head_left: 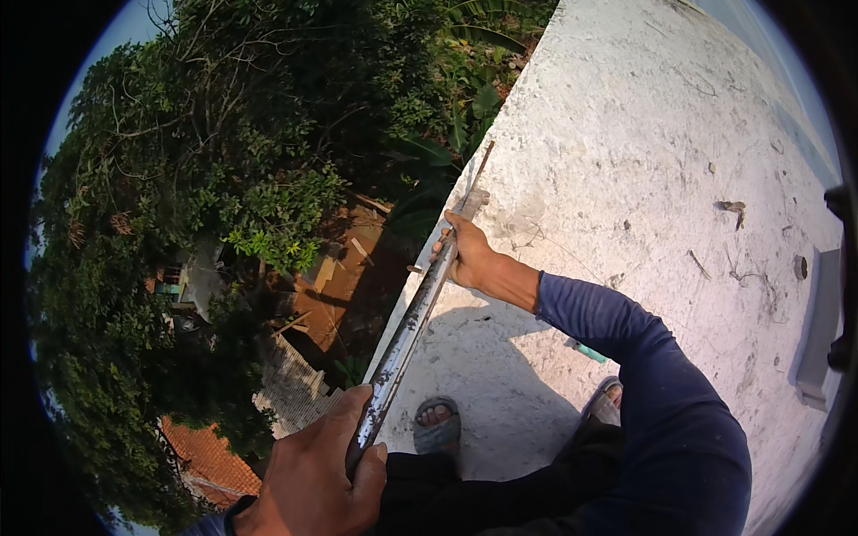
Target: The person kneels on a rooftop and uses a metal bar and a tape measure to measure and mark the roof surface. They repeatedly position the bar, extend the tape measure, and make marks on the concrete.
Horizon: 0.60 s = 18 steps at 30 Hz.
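The left hand closes round the lower part of a metal pole, thumb along one side and fingers curled on the other; the right hand wraps it farther up, its fingertips showing past the far side. The pole slants up along the edge of a rough white slab, a thin rusty rod reaching beyond its upper end. Its silver surface carries dark, worn patches rather than lettering. A turquoise object lies partly behind the right sleeve, too small for any marking to be read. Sandals stand on the slab, beside trees below.
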Each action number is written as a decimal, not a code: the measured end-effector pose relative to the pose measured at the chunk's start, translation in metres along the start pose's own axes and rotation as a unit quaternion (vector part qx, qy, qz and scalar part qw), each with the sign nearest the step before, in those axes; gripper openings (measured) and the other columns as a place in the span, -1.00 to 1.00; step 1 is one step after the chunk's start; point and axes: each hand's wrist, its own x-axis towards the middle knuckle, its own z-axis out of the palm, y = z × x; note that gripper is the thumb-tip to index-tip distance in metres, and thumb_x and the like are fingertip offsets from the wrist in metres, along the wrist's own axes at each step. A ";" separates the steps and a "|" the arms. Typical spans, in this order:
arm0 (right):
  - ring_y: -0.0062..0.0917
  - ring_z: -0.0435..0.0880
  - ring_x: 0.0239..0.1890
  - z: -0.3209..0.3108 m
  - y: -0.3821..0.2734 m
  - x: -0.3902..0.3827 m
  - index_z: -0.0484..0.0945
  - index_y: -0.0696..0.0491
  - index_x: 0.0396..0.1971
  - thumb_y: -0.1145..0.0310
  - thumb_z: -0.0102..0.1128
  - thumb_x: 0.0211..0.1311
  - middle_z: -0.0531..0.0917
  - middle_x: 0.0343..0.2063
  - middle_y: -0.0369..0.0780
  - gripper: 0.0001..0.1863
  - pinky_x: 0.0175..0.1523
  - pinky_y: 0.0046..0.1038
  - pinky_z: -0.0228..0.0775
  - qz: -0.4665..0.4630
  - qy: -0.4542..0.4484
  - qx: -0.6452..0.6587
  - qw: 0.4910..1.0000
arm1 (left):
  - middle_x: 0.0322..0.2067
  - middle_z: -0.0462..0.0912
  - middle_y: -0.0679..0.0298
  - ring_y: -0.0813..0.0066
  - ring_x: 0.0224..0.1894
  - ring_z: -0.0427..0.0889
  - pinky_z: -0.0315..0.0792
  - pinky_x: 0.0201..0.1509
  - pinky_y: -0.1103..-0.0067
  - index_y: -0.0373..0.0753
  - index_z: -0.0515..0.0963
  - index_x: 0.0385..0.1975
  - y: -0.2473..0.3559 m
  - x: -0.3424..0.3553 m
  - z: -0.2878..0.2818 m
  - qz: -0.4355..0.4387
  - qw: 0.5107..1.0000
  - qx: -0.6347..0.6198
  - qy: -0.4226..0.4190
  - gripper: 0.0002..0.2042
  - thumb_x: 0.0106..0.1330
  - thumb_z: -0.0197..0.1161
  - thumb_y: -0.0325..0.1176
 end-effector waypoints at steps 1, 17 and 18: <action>-0.43 0.42 -0.62 0.000 -0.001 -0.002 0.31 -0.05 -0.43 0.02 0.14 0.46 0.35 -0.60 -0.26 -0.63 -0.38 -0.20 0.54 0.002 -0.003 0.001 1.000 | -0.41 0.65 -0.12 0.08 -0.43 0.71 0.52 -0.28 0.37 -0.50 0.45 0.15 0.000 0.001 0.002 0.027 0.999 0.002 0.020 -0.53 0.21 0.20 -0.49; -0.38 0.40 -0.65 0.001 0.033 0.032 0.32 -0.07 -0.45 0.05 0.07 0.49 0.30 -0.63 -0.28 -0.65 -0.23 0.07 0.64 -0.057 0.033 0.002 0.998 | -0.40 0.66 -0.12 -0.06 -0.37 0.71 0.53 -0.17 0.32 -0.49 0.34 0.29 -0.069 0.013 0.017 0.009 1.000 -0.019 -0.019 -0.48 0.39 0.15 -0.34; -0.38 0.39 -0.65 0.001 0.035 0.031 0.32 -0.07 -0.44 0.04 0.07 0.48 0.30 -0.63 -0.28 -0.65 -0.23 0.05 0.64 -0.054 0.030 0.000 0.998 | -0.43 0.66 -0.09 0.00 -0.40 0.71 0.53 -0.20 0.33 -0.49 0.38 0.26 -0.074 0.014 0.023 0.019 1.000 -0.019 0.013 -0.51 0.41 0.16 -0.32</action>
